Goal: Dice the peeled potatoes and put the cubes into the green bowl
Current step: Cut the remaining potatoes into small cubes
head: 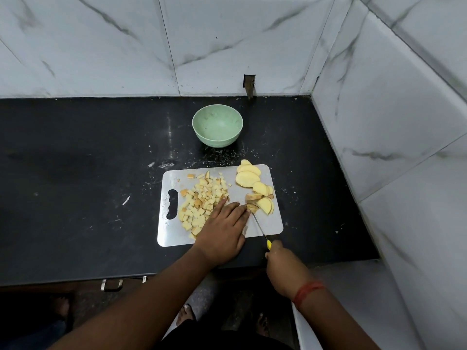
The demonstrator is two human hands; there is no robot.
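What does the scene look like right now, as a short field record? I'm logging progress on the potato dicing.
bowl: green bowl on the counter behind the board, no cubes in it
board: steel board, handle slot at its left
cubes: pile on the board's left half
slices: uncut slices at the board's far right
left hand: flat on the board, fingertips steadying a piece
right hand: grips the knife, blade at that piece
stage: still dicing, nothing moved to the bowl

Home kitchen: black stone counter (75,173), marble-tiled walls (101,46), cutting board (267,223).
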